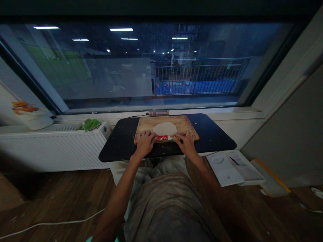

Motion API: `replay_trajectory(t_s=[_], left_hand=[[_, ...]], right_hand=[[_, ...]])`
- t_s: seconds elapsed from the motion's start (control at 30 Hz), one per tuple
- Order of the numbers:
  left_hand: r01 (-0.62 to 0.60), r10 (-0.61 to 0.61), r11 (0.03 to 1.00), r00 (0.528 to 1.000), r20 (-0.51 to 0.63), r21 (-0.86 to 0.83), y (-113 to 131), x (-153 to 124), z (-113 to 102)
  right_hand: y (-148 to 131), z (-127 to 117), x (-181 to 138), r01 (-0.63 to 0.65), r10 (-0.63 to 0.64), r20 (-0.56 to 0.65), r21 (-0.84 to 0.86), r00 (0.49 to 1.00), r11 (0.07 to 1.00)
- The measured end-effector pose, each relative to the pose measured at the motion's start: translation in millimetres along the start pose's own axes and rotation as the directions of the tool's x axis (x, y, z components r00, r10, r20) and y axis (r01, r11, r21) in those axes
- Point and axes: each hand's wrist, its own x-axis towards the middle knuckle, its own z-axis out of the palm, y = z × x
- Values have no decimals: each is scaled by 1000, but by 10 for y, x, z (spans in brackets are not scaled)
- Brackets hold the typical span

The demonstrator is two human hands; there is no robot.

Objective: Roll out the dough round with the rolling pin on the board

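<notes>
A pale round sheet (165,128), which looks like flattened dough, lies on a wooden cutting board (145,124). Across its near edge runs a short stick in a red-and-white wrapper (163,137); its exact kind is too small to tell. My left hand (146,141) has its fingers closed on the stick's left end. At the right end, the fingers of my right hand (186,142) press on it in the same way. Both hands rest over the board's near edge, and they hide the stick's ends.
The board sits on a small black table (118,143) with light crumbs on it. To the left stands a white radiator (55,148) with a green cloth (89,124) and a white pot (35,119). An open white box (234,168) lies low on the right. A window is ahead.
</notes>
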Motion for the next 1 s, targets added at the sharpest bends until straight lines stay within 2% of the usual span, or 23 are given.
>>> replay_trajectory(t_s=[0.27,0.43,0.73,1.0], left_hand=[[37,-38,998,999,6,50,3,95,82],[84,-81,987,996,-28,135,72,79,140],[72,-71,991,997,-13,110,91,-51,129],[24,-20,997,998,-61,68,23,-85,218]], right_hand=[[25,-47,188,1,3,82,-39,997,999],[50,-35,211,50,-50,65,-2,997,999],[15,-46,61,46,-47,29,23,998,999],[11,-114,165,83,-76,99,-68,992,994]])
